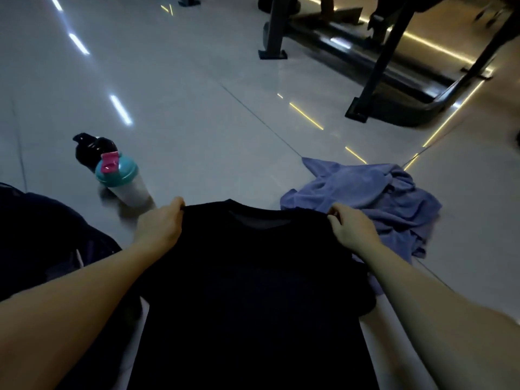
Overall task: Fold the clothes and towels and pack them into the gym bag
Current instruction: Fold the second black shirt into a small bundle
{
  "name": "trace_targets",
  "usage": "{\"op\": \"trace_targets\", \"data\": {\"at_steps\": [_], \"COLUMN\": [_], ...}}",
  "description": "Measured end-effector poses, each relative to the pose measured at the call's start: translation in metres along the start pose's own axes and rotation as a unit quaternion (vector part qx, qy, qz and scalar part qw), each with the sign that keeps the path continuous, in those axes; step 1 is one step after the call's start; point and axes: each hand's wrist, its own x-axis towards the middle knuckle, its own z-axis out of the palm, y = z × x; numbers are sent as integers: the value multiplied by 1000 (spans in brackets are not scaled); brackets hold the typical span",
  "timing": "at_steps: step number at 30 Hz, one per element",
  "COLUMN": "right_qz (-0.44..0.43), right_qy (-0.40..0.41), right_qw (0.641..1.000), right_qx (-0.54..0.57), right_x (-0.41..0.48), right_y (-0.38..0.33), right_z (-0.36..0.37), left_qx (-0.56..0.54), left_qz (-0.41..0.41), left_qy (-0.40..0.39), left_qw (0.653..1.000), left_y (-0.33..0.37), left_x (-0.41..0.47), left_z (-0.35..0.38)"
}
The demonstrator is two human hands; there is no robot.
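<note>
You held the black shirt (253, 277) spread over the floor (197, 108), your left hand (160, 226) and right hand (354, 229) each pinched shut on 1 shoulder; the purple towel (380, 198) lay crumpled just beyond.

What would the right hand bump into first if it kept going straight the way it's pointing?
Probably the crumpled purple towel. The right hand pinches the black shirt at its shoulder and points forward, up the picture, where the towel lies on the floor. Depth is hard to judge, so it might pass above it.
</note>
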Motion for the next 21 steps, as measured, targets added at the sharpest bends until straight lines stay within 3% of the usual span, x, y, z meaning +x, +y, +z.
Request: {"op": "trace_targets", "data": {"at_steps": [3, 7, 9, 11, 14, 16, 21], "right_qz": [8, 60, 24, -80, -268, -339, -291], "right_qy": [13, -1, 52, 61, -24, -95, -232], "right_qw": [999, 989, 984, 978, 947, 922, 907], "right_qx": [-43, -134, -170, -181, -174, -163, -198], "right_x": [30, 51, 49, 36, 5, -13, -32], "right_y": [-2, -11, -28, -57, -107, -139, -180], "right_z": [15, 33, 47, 69, 116, 145, 173], "left_qx": [-8, -81, -113, -75, 23, 55, 255], "left_qz": [-16, -84, -125, -130, -85, -59, -40], "left_qy": [24, -61, -92, -87, -46, -36, -143], "left_qw": [1000, 991, 981, 985, 995, 996, 956], "left_y": [-5, -15, -20, -21, -16, -10, -25], "left_x": [33, 64, 61, 36, -24, -61, -115], "left_z": [18, 47, 60, 68, 69, 65, 51]}}
